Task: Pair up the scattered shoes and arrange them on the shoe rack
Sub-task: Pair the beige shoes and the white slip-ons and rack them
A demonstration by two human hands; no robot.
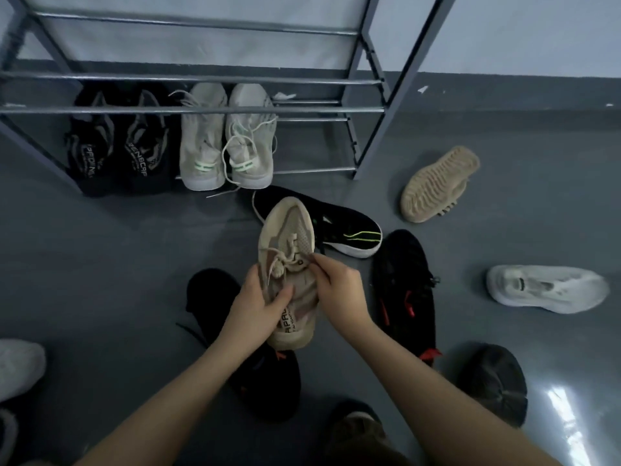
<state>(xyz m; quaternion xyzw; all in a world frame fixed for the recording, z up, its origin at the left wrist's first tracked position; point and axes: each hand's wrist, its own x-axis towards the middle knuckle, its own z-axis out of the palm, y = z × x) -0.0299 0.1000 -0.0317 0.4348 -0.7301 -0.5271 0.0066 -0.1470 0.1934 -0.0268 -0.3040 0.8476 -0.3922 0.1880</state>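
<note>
Both hands meet on my beige mesh sneaker (289,264), toe toward the shoe rack (201,109): left hand (258,301) grips its side, right hand (339,284) pinches a frayed lace above the floor.

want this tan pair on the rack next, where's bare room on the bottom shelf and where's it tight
Bottom shelf: bare bars right of the beige pair, up to the right post. The left is filled by the black pair. The floor around the held tan shoe is crowded with loose shoes; open floor lies left of the hands.
</note>
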